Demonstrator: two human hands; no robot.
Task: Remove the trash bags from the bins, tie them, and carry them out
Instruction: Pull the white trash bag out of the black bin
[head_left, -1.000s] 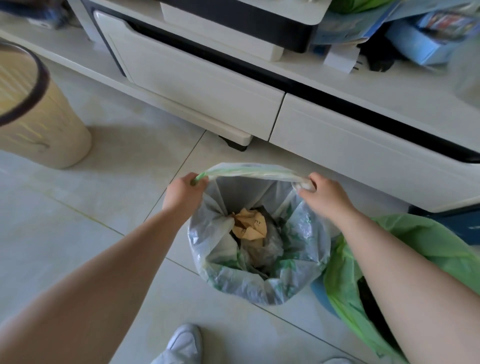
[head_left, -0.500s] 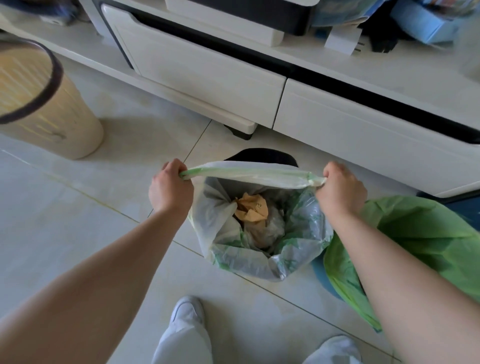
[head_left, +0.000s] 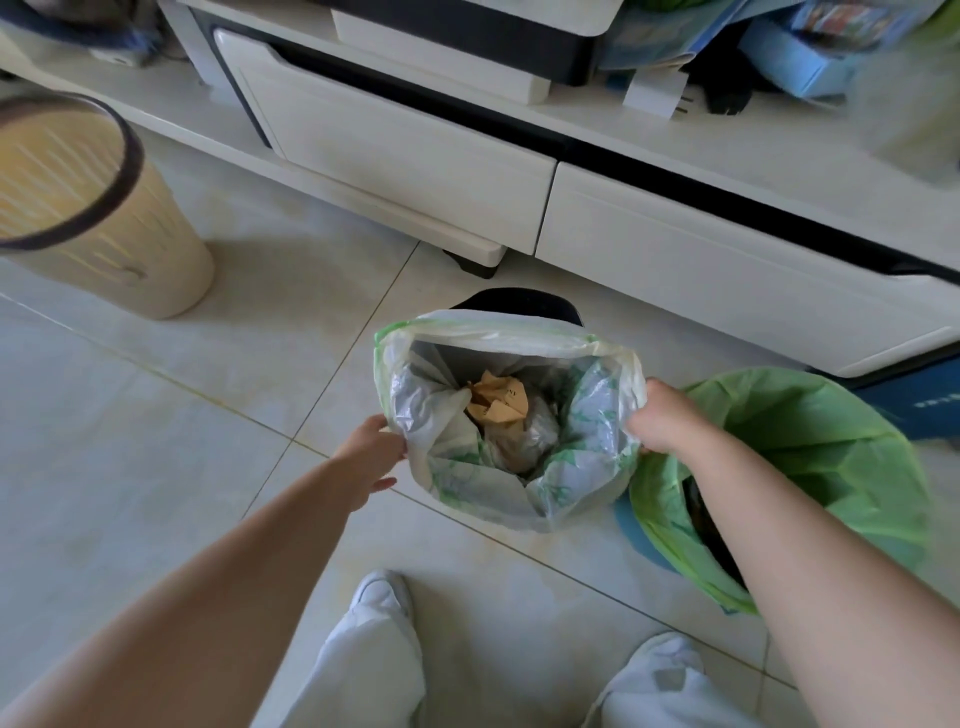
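A white translucent trash bag (head_left: 582, 467) with green print hangs above the floor, its mouth wide. Crumpled brown paper (head_left: 498, 405) lies inside it. My right hand (head_left: 662, 421) is closed on the bag's right rim and holds it up. My left hand (head_left: 366, 460) is at the bag's lower left side with fingers spread, touching the plastic without a clear grip. Behind the bag, the rim of a black bin (head_left: 519, 301) shows. At the right, a green trash bag (head_left: 810, 457) lines a blue bin (head_left: 631, 530).
A cream bin with a dark rim (head_left: 104, 228) stands at the left. A low white cabinet with drawers (head_left: 405, 156) runs along the back, with clutter on top at the right. My feet in white shoes (head_left: 379, 597) stand on the tiled floor below the bag.
My left hand let go of the bag's rim and dropped to its left side. The stretched rim went slack and the mouth opened round. The right hand kept its grip.
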